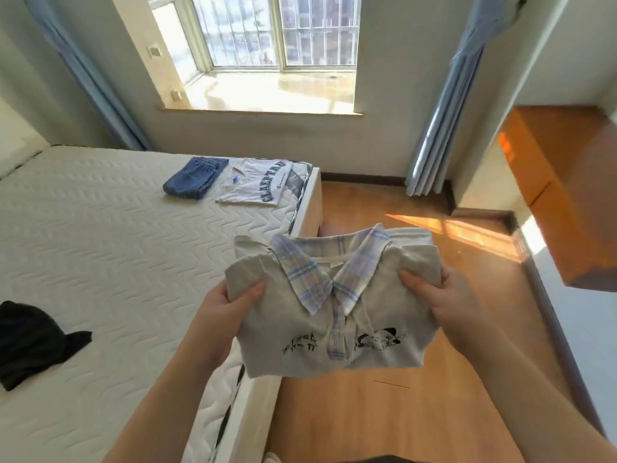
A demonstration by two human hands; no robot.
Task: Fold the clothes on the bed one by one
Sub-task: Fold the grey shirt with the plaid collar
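The folded beige shirt (334,315), plaid collar up, sits in the air between me and the bed's edge, partly over the wooden floor (384,412). My left hand (220,315) is clamped on its left shoulder, thumb on top; my right hand (447,295) pinches the right shoulder the same way. The lower layers hang unsupported, so I judge a loose grip or a quick swing could let the fold open or drop it to the floor. On the mattress (100,245) lie a folded blue garment (195,177) and white printed tee (257,185); a black garment (30,342) waits, unfolded.
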